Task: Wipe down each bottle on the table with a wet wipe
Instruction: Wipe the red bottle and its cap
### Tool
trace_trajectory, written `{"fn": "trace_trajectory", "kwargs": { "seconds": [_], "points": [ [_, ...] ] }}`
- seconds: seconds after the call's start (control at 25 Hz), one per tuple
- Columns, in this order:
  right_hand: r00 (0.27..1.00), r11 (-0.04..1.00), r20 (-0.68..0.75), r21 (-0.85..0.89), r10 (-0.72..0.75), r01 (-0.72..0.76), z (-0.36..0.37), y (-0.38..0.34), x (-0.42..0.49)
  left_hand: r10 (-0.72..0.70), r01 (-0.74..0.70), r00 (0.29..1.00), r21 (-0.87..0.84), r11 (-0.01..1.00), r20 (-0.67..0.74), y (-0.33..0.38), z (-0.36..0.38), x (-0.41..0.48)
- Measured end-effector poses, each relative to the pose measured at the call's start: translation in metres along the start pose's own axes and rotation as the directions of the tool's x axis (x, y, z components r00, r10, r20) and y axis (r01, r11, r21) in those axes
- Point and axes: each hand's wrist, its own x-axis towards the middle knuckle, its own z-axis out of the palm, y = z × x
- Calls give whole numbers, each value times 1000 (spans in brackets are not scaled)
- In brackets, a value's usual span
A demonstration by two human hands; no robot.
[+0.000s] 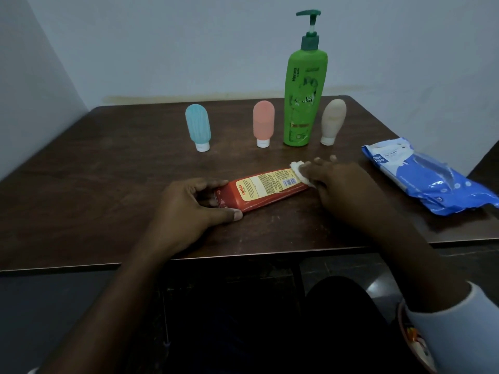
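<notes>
A red bottle lies on its side on the dark wooden counter, near the front edge, its label facing up and its length running from lower left to upper right. My left hand steadies the near, left end: the grip is closed around that end, thumb on the front side against the counter, fingers curled over the back side. My right hand lies over the far, right end of the bottle, palm down. Its grip is pressed onto a crumpled white wipe, which sits between my fingers and the bottle's upper face; the wad sticks out to the left of my fingers. Some fingertips reach past the bottle toward the back of the counter.

Behind the red bottle stands a row of four more bottles, all upright and apart from one another. From left to right: a blue tube standing on its white cap, a pink tube likewise on its cap, a tall green pump bottle with a dark green pump head, and a beige tube on its cap, leaning slightly. The green bottle stands between the pink and beige tubes, near both.

To the right, well apart from my right hand, a blue and white wipes pack lies flat on the counter, reaching toward the right edge.
</notes>
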Motion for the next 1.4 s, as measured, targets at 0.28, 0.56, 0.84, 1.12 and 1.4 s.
{"fn": "trace_trajectory", "kwargs": {
  "seconds": [0.28, 0.56, 0.84, 1.12, 1.4],
  "points": [
    [996, 994, -21, 66, -90, 91, -4, 6, 13, -105, 105, 994, -202, 974, 10, 6, 0, 2],
    [973, 965, -35, 121, -229, 231, 0, -22, 4, -90, 92, 996, -172, 981, 18, 4, -3, 3],
    [942, 951, 141, 94, -305, 294, 4, -74, -13, -49, 49, 999, -194, 980, 2, 1, -2, 2],
    [990, 994, 102, -52, -92, 98, -7, -65, -8, -46, 46, 999, -141, 989, 4, 2, -3, 2],
    [982, 994, 157, -40, 106, -100, -11, -42, -1, -41, 46, 998, -113, 992, 46, 6, -6, -1]
  ]
}}
